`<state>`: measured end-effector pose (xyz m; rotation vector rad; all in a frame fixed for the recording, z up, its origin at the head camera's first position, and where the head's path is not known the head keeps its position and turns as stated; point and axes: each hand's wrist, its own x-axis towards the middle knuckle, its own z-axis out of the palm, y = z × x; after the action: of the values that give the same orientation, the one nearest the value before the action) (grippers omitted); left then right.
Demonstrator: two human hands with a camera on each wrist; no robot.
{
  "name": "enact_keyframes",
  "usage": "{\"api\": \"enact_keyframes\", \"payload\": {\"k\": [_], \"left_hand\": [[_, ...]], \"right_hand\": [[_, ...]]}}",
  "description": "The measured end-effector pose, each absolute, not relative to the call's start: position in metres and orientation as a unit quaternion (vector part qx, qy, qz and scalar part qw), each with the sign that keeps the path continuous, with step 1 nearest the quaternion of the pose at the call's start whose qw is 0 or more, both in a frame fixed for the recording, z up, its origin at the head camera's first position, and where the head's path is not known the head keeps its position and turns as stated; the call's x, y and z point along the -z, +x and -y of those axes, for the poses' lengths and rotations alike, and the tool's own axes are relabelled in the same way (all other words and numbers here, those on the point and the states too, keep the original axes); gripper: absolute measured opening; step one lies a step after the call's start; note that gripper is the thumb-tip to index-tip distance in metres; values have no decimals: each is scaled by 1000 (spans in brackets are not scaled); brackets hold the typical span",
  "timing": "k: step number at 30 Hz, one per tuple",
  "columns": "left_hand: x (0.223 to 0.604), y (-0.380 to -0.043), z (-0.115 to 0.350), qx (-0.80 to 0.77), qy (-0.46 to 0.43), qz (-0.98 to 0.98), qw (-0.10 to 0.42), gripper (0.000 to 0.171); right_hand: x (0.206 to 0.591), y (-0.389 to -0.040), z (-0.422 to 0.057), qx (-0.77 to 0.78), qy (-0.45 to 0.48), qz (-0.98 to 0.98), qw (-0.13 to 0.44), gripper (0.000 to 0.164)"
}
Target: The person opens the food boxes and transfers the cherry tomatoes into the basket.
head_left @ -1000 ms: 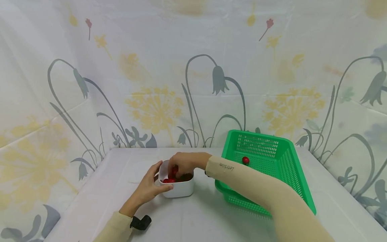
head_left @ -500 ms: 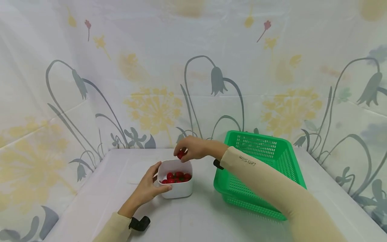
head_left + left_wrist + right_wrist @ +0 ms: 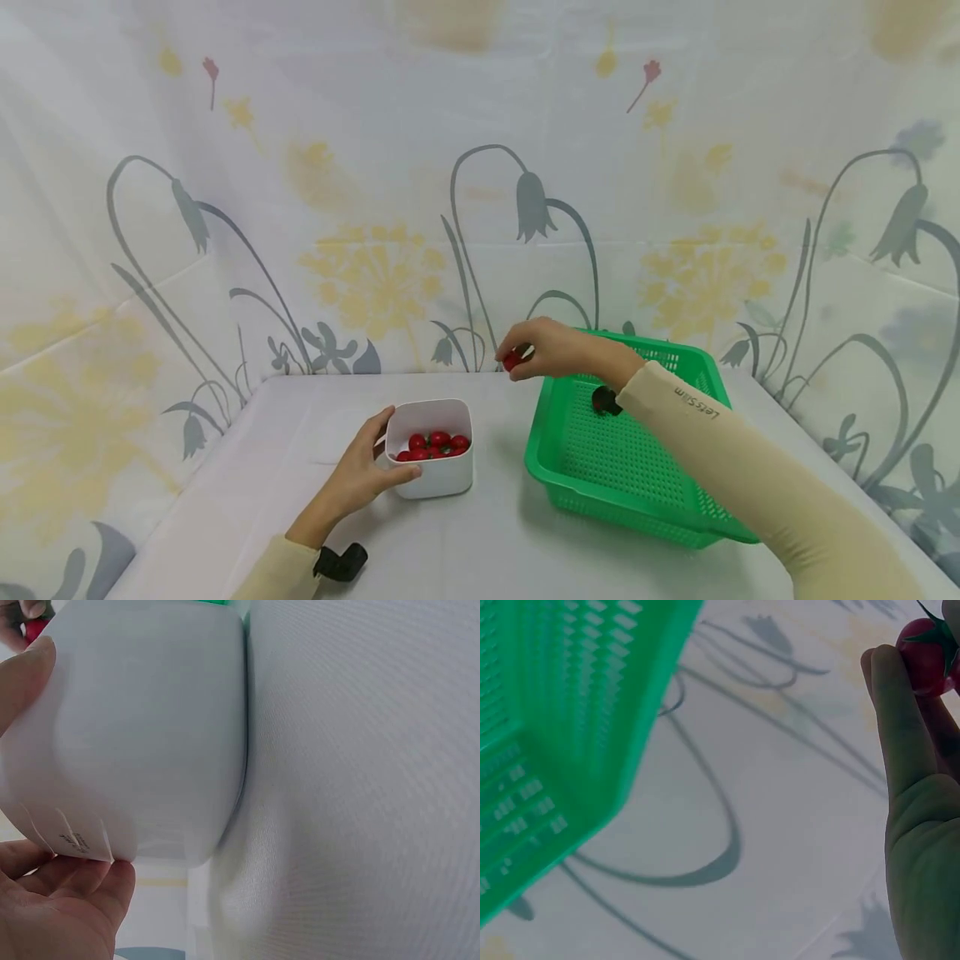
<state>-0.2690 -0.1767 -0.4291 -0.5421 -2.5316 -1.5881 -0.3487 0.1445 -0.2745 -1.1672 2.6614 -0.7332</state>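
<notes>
My left hand (image 3: 358,477) grips a white square container (image 3: 438,481), thumb along its near side and fingers round its left side. Several red cherry tomatoes (image 3: 439,438) lie inside. In the left wrist view the container's smooth wall (image 3: 150,727) fills much of the frame, between thumb and fingertips. My right hand (image 3: 561,348) is raised by the back left corner of a green basket (image 3: 570,493) and pinches a cherry tomato (image 3: 513,360). The right wrist view shows this tomato (image 3: 922,661) with green sepals at the fingertips; more red at the frame edge is partly hidden.
Another tomato (image 3: 597,401) lies in the basket, partly covered by the black camera (image 3: 611,402) on my right wrist. A white cloth covers the table (image 3: 487,550). Behind it hangs a flower-patterned curtain (image 3: 375,125).
My right hand has come up out of the white container with a cherry tomato and moved right to the basket. My left hand keeps its hold on the container.
</notes>
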Motion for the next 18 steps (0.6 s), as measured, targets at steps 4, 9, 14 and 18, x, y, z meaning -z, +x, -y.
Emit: {"api": "enact_keyframes", "payload": {"k": [4,9,14,18], "left_hand": [[430,-269,176,522,-180,832,53,100],[431,-270,176,522,-184,831,56,99],[432,-270,176,523,-189,829,58,99],[431,-271,176,523,-187,830,55,100]], "right_hand": [[279,-351,-173,254,-369,-892,57,25],[292,-354,-204,252,-340,-904,54,27],[310,-359,-227,236,-316,-916,66,30],[328,-368,-239,212,-311,-924,64,33]]}}
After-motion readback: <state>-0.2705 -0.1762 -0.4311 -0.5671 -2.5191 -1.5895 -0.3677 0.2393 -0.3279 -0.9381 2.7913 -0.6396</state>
